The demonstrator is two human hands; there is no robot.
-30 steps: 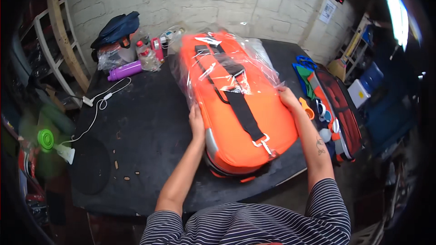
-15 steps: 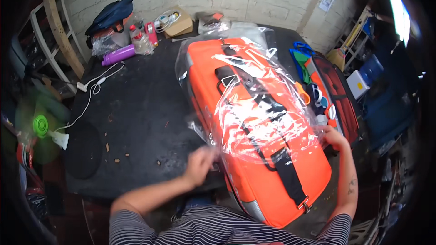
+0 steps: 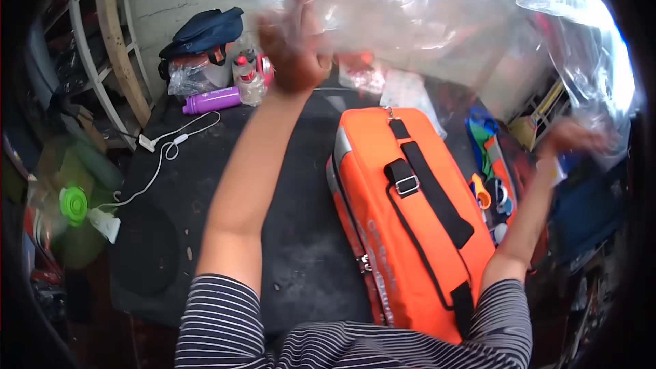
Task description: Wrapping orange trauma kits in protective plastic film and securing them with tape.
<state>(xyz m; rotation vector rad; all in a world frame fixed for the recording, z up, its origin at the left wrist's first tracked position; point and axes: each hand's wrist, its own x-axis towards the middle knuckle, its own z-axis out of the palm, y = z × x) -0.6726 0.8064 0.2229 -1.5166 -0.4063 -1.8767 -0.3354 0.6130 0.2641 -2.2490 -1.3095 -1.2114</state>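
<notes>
Both my arms are raised and spread, with a large clear plastic bag stretched out between them. My left hand is closed on the bag's left edge, blurred by motion. At the bag's lower right corner, my right hand grips the plastic, also smeared. Below them an orange bag with black straps, a metal buckle and grey reflective corners lies on the black table. Its near end reaches my striped shirt, and my right forearm passes over its right side.
A purple bottle, a clear bottle with a red cap and a dark blue bag stand at the back left. A white cable trails down the left side, by a green fan. Orange scissors handles lie at right.
The clear plastic has come off the orange bag and is now up in the air, lifted by both hands. The orange bag is uncovered and sits nearer to me.
</notes>
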